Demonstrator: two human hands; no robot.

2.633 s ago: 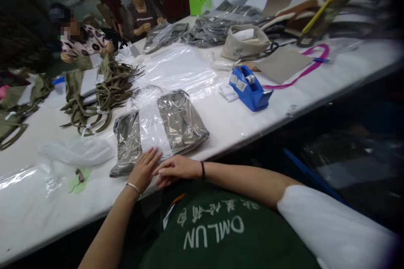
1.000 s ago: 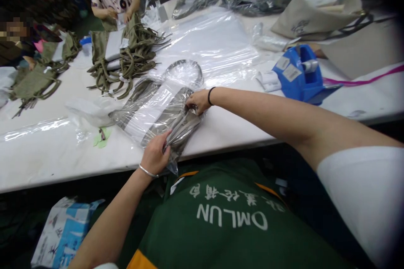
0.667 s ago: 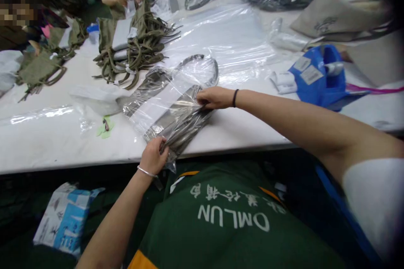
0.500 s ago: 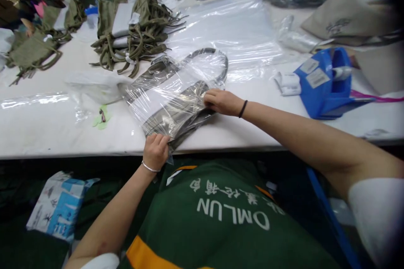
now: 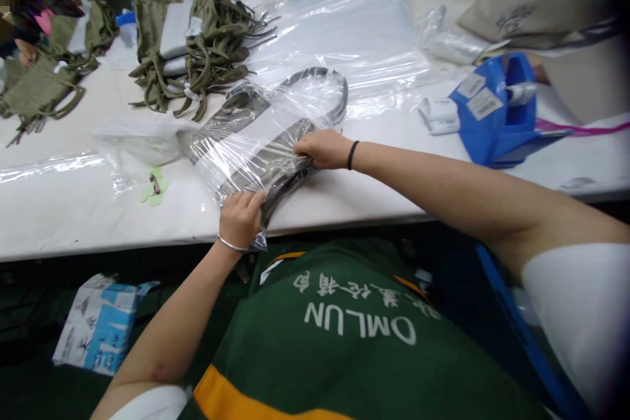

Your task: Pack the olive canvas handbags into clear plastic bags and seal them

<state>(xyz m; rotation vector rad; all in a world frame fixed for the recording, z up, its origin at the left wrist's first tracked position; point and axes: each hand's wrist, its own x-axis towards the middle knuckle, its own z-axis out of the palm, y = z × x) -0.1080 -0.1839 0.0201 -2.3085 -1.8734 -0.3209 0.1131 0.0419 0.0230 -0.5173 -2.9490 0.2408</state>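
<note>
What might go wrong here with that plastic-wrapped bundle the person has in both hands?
The clear plastic around the bundle might tear or crease, as the left hand and right hand both grip it.
The bundle's near end sits by the front edge of the table, so it might slide off if released.
The right forearm is near the blue tape dispenser; a careless swing might knock it.
</note>
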